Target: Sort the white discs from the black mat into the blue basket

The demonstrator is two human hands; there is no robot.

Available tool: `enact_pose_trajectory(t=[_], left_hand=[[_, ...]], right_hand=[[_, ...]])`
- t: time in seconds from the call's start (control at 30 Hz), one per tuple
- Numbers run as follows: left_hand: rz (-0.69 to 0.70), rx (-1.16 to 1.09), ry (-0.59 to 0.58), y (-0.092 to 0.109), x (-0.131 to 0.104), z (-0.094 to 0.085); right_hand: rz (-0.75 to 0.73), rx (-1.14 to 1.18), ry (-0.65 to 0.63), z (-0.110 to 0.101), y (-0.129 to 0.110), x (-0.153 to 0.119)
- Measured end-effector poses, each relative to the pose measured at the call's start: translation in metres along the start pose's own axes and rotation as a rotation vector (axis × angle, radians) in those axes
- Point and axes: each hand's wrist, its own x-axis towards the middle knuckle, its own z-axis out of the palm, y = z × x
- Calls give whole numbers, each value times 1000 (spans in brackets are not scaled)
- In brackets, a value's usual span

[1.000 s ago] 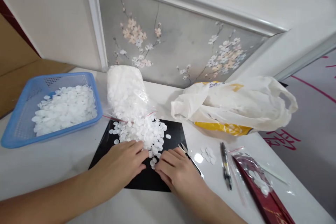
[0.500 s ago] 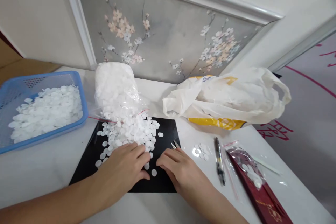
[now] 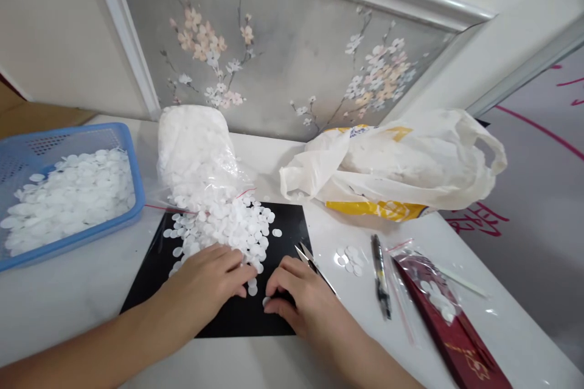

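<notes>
My right hand (image 3: 303, 301) is over the right part of a black mat (image 3: 292, 225). Its thumb and forefinger close on one small white disc (image 3: 266, 302) near the mat's surface. Across from it, my left hand (image 3: 212, 279) rests palm down at the near edge of a heap of white discs (image 3: 237, 228), its fingers loosely apart and its thumb showing. Whatever lies under that palm is hidden. A few discs sit between the hands. Scissors (image 3: 314, 264) lie just beyond my right hand, blades pointing away, handles hidden.
Behind the heap, a clear bag (image 3: 196, 140) of discs spills onto the mat. A blue basket (image 3: 132, 185) holding discs stands left. To the right are a white plastic bag (image 3: 396, 164), several loose discs (image 3: 350, 260), a pen (image 3: 380, 276) and a dark red packet (image 3: 456, 340).
My right thumb and forefinger have come together on a lone disc. My left hand has shifted slightly left, its thumb drawn in. More of the scissors shows.
</notes>
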Motion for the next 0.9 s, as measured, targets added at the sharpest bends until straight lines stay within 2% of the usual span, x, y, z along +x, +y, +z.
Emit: enact_pose_trajectory(t=[0.2,0.33,0.4,0.53,0.67,0.8,0.9], left_hand=[[67,14,50,0,-4,9],[107,28,60,-4,-7,5],[103,19,66,-4,-5,-1],[49,-86,56,8,5,-10],[50,-100,-60,24,16,1],[93,-54,-41,30,25,18],[166,-51,-28,29,31,23]], right_hand=[[-87,-41,109,-9,4,2],[-111,56,-50,-22,7,3],[-46,55,-53,-32,8,2],[196,-75,17,-56,13,2],[376,-184,-32,-64,19,3],[444,-109,-89,-59,23,4],[405,-77,-80,-59,24,2]])
